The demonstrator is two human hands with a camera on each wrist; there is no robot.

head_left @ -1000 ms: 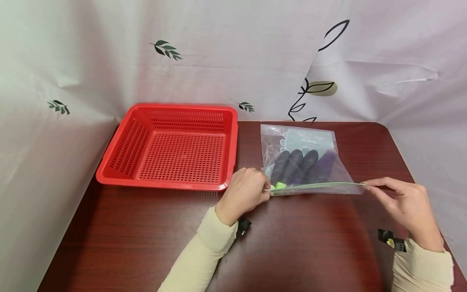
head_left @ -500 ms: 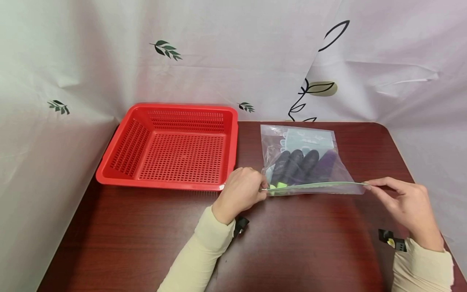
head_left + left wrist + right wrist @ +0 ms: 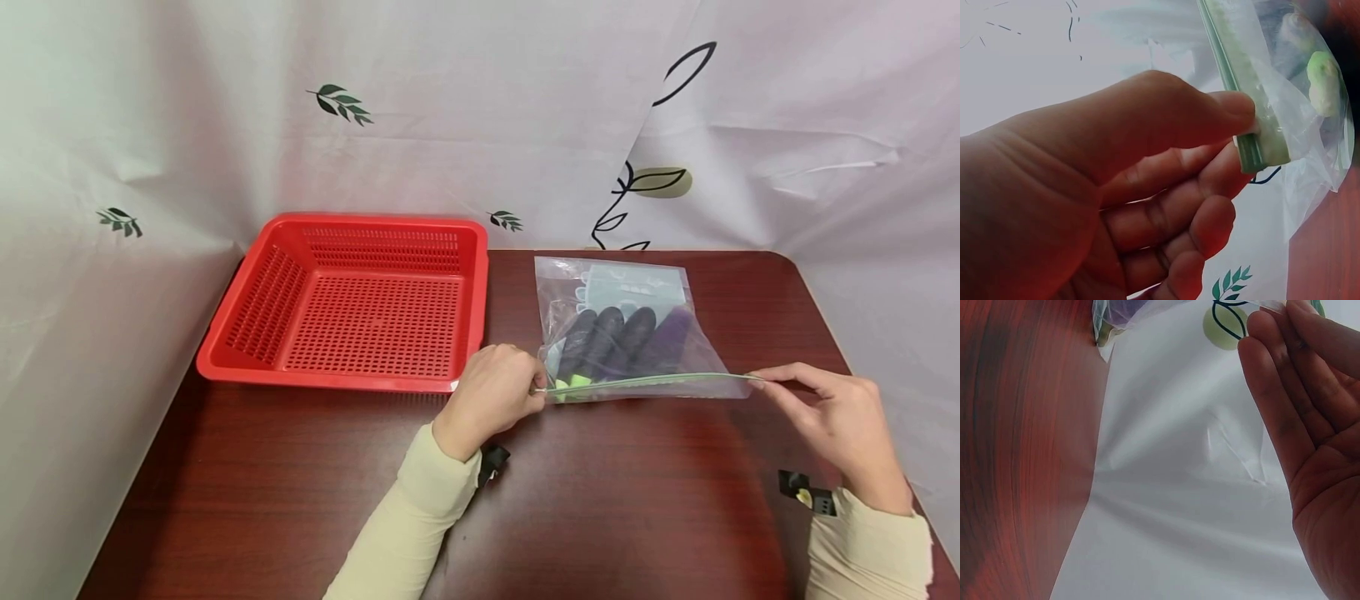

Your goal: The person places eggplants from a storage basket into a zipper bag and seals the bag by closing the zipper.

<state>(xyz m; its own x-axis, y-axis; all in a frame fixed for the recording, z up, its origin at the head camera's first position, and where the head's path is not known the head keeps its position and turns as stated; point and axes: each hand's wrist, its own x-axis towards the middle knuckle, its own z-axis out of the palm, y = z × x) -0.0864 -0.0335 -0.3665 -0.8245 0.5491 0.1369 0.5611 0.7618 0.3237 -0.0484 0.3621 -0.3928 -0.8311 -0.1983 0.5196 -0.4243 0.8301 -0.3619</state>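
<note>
A clear zip bag (image 3: pixel 712 358) with a green seal strip lies at the right of the table. Inside it are several dark eggplant-like pieces (image 3: pixel 607 337) with light green ends, a purple one (image 3: pixel 670 337), and pale blue face masks (image 3: pixel 633 287) with ear loops. My left hand (image 3: pixel 495 392) pinches the left end of the seal between thumb and forefinger, as the left wrist view shows at the green strip (image 3: pixel 1250 150). At the opposite corner, my right hand (image 3: pixel 832 417) pinches the seal's right end. The strip is stretched between both hands.
To the left of the bag stands a red perforated plastic basket (image 3: pixel 375 383) with nothing in it. The dark red wooden table (image 3: pixel 615 500) is bordered by a white patterned curtain (image 3: pixel 420 125) at the back and sides.
My left hand has shifted slightly left along with the seal's left end, so a little more of the green ends shows. My right hand has stayed almost still.
</note>
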